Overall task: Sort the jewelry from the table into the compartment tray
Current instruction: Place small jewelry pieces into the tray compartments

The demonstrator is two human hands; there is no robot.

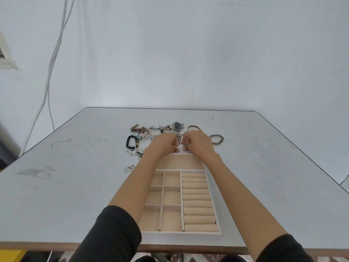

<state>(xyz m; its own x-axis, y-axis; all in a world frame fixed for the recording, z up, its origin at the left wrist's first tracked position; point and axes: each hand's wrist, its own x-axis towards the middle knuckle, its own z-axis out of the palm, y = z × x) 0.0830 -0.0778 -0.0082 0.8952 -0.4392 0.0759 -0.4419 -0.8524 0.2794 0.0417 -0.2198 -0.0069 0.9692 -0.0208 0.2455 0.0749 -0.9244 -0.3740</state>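
A beige compartment tray (217, 220) lies on the table in front of me, with square cells on its left, ring rolls on its right and a long cell at its far end. Beyond it, jewelry lies scattered: a steel watch (177, 125), a gold bangle (193, 128), a black bead bracelet (130, 142), a grey bead bracelet (217, 139). My left hand (162, 144) and my right hand (198, 143) meet just past the tray's far edge. Both have curled fingers pinching small silver chain pieces with rings (182, 143) between them.
The grey table (75, 176) is scuffed and ends close to my body. A small silver tag (129, 168) lies left of the tray. Brown-strapped watches (138, 128) and crystal pieces (133, 153) sit at the left of the pile. Cables hang on the wall at left.
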